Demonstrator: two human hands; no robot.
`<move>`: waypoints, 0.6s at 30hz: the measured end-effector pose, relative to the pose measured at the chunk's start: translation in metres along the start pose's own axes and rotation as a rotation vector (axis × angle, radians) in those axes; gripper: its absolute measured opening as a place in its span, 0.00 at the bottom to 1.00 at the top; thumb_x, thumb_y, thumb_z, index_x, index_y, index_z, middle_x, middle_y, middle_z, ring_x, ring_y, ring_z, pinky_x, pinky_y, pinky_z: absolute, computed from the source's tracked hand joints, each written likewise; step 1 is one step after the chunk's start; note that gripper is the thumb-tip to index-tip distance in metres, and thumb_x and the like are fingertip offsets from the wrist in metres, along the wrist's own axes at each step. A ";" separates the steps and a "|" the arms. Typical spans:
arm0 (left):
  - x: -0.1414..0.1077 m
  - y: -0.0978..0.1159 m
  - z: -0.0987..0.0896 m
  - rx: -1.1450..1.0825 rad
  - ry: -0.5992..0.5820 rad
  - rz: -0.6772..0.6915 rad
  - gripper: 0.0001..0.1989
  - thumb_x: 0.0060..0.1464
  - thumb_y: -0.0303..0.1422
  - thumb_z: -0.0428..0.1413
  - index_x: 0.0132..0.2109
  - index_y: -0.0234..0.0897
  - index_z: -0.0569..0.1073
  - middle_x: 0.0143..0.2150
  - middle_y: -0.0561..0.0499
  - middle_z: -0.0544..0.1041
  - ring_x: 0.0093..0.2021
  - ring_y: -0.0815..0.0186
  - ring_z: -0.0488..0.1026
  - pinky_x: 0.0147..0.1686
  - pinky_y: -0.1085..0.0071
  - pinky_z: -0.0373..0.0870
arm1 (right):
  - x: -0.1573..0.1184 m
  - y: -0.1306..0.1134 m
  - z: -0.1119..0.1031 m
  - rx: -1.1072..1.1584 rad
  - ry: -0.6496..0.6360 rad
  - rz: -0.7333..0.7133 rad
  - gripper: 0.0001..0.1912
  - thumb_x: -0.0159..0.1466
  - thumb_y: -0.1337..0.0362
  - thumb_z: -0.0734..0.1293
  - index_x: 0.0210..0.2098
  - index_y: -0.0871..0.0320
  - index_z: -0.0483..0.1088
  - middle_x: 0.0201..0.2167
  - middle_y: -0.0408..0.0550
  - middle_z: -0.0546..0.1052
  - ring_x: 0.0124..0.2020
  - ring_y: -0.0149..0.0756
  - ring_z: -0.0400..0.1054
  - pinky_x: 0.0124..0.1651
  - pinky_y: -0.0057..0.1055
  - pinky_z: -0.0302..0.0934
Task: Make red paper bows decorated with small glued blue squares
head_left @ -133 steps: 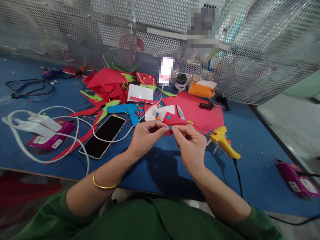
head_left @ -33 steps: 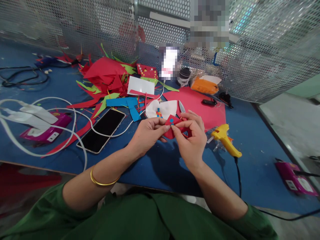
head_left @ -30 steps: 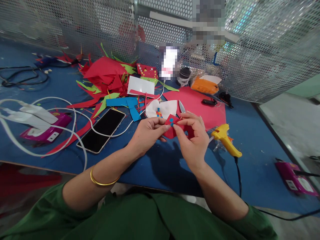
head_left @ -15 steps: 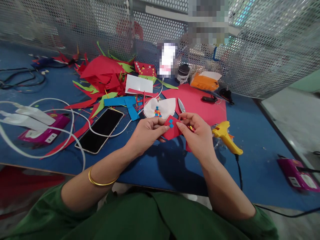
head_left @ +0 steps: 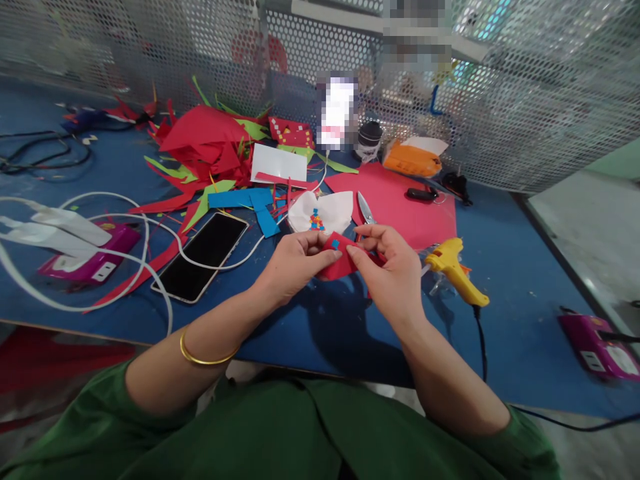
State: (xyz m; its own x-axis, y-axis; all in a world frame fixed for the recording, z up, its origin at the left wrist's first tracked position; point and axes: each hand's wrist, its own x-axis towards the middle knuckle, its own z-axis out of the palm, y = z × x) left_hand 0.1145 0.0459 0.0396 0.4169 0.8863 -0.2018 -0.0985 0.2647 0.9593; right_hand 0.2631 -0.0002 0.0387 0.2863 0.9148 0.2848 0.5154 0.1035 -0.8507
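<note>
Between my two hands, above the blue table, is a small red paper piece (head_left: 341, 267) with blue paper squares (head_left: 336, 245) on it. My left hand (head_left: 299, 267) pinches its left side, thumb on top and fingers behind. My right hand (head_left: 387, 267) grips the right side, its thumb pressing close to the blue squares. Part of the piece is hidden by my fingers. Just beyond, a white paper sheet (head_left: 337, 205) bears small blue, orange and red paper bits (head_left: 316, 221). Scissors (head_left: 365, 208) lie partly hidden behind my right hand.
A yellow glue gun (head_left: 456, 272) lies right of my hands, its black cord running to the front edge. To the left are a phone (head_left: 203, 257), white cables, blue paper strips (head_left: 240, 199) and heaped red scraps (head_left: 205, 137). A large red sheet (head_left: 430, 223) lies behind the scissors.
The red paper piece has tilted and shifted slightly left in my hands. My right thumb has moved left over it, covering more of the blue squares.
</note>
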 end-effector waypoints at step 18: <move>0.002 0.000 0.001 -0.023 -0.019 -0.017 0.08 0.42 0.32 0.65 0.30 0.33 0.75 0.24 0.55 0.75 0.23 0.73 0.70 0.25 0.77 0.67 | 0.000 0.001 0.000 0.019 0.015 0.003 0.12 0.60 0.65 0.68 0.44 0.56 0.71 0.28 0.39 0.74 0.32 0.33 0.69 0.40 0.36 0.63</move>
State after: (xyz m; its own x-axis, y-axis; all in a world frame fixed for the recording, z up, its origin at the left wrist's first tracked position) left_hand 0.1158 0.0470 0.0391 0.4354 0.8744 -0.2144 -0.1119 0.2888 0.9508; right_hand 0.2638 -0.0004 0.0375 0.2997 0.9092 0.2890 0.4994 0.1086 -0.8595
